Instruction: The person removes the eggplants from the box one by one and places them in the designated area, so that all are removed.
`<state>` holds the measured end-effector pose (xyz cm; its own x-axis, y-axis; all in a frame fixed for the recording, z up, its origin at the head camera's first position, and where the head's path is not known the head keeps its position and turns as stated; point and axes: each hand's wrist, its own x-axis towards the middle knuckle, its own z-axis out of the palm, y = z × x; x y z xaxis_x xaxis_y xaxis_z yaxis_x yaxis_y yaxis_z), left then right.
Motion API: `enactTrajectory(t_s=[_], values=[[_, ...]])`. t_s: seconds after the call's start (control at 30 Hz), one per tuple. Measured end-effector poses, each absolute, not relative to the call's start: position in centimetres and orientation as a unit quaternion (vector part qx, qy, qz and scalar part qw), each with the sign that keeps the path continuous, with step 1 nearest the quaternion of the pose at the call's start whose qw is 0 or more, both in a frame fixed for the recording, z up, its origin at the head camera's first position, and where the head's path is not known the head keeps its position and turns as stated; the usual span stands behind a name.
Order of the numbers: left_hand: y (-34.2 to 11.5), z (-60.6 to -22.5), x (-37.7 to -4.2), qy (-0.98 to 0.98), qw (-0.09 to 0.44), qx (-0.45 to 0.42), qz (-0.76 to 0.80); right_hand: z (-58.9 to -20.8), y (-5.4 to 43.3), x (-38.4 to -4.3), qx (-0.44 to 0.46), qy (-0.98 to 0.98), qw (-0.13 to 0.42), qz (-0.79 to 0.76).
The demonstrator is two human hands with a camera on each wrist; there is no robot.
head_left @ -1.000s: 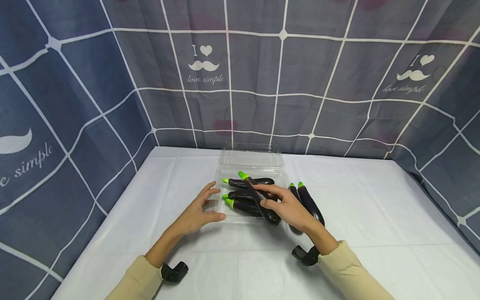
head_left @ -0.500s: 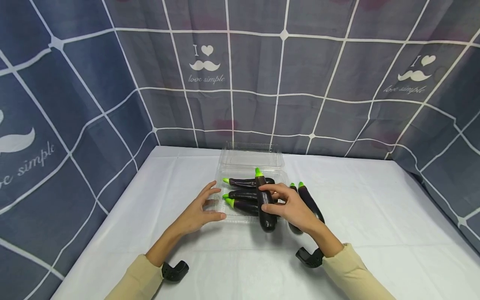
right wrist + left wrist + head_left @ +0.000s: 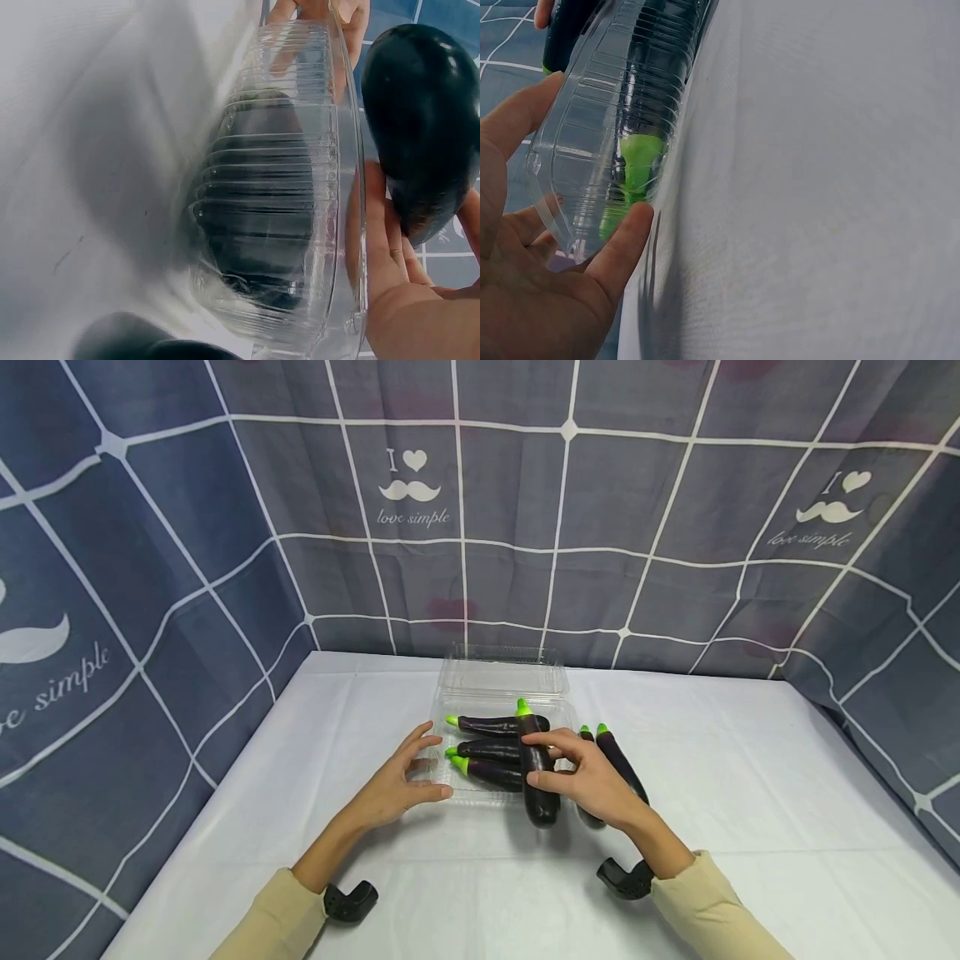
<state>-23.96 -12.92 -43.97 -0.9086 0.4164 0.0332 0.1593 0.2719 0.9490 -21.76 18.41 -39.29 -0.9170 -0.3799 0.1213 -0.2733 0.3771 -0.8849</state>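
Note:
My right hand (image 3: 588, 772) holds a dark eggplant (image 3: 538, 772) between thumb and fingers, its bright green stem pointing away. In the right wrist view this eggplant (image 3: 424, 127) is above the rim of the clear plastic container (image 3: 277, 172). Inside the container (image 3: 442, 793) several eggplants (image 3: 487, 749) lie crosswise, stems to the left. My left hand (image 3: 393, 785) rests on the container's left end with fingers spread; in the left wrist view the thumb touches the near wall and a fingertip the rim. The right fingers partly hide the eggplants beneath.
To the right of the container, two more eggplants (image 3: 621, 764) lie on the white-covered table (image 3: 735, 777), one partly behind my right hand. The container's hinged lid (image 3: 504, 677) stands open at the back. Grey checked curtains (image 3: 510, 493) enclose the table's back and sides.
The held eggplant has turned from a diagonal to nearly straight away from me, and shifted slightly right with the right hand. The left hand stays in place.

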Motion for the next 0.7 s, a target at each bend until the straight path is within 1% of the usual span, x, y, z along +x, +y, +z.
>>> enactTrajectory(t_s=[0.43,0.7], values=[[-13.1,-44.1,-24.0,0.794,0.111,0.179,0.57,-39.2,19.6,-21.4,-0.186,0.822,0.031,-0.537],[-12.9,-44.1,-24.0,0.795,0.112,0.181,0.569,-39.4,21.3,-21.2,-0.178,0.813,0.021,-0.555]])
